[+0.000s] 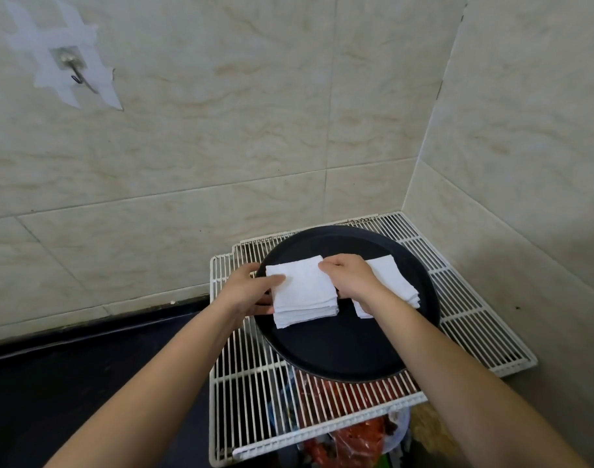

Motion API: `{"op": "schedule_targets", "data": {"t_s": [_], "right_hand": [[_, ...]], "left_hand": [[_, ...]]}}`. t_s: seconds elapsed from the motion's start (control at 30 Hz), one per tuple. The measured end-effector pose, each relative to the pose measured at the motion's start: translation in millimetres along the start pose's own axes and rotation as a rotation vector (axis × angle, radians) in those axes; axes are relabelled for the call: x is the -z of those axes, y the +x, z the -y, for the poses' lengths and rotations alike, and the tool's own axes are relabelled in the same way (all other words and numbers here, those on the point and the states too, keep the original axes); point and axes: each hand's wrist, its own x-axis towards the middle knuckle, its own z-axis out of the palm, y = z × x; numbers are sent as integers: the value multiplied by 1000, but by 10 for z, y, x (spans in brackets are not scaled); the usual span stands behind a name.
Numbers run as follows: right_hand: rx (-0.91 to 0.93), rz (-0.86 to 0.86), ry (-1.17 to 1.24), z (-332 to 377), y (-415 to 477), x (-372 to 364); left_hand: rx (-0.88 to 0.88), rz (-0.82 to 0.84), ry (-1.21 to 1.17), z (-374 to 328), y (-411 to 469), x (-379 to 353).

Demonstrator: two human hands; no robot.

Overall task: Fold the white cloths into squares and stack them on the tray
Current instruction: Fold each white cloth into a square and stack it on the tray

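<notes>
Two stacks of folded cloths on round black tray [342, 349], which sits on white wire rack [474, 319]. Left stack [304, 292] at tray's left edge, layers roughly squared. Left hand [251, 292] grips its left side, thumb on top; right hand [351, 278] pinches its far right corner, likely to square the pile. Right stack [396, 282] lies near the right edge, partly hidden by the wrist. No loose cloths visible.

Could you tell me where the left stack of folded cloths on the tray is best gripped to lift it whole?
Grip the left stack by its two opposite side edges, left hand and right hand coming in from either side, probably clamping all layers, since the loose edges fan out at the near side.
</notes>
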Motion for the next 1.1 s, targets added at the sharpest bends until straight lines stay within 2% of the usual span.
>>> {"op": "schedule_targets", "data": {"t_s": [0.1,0.3,0.43,0.53,0.73,0.83,0.97,1.1], "right_hand": [[52,-9,-92,-65,-34,49],[308,-18,-367,-226,-177,22],[408,-59,-457,-268,-274,28],[481,-128,-438,-210,-365,111],[622,-202,-525,49,-529,104],[712,-189,-560,246,-589,-145],[840,-85,-563,527,-707,-672],[980,28,-533,800,-1013,-1351]], "left_hand": [[-81,15,70,95,-49,24],[-453,-94,741,353,-70,24],[-452,-56,720,388,-96,75],[-528,-89,677,381,-223,121],[-754,-348,913,325,-637,397],[-761,-536,1051,331,-918,634],[-754,-747,1169,493,-1394,1101],[-641,-921,1254,756,-1938,1690]]}}
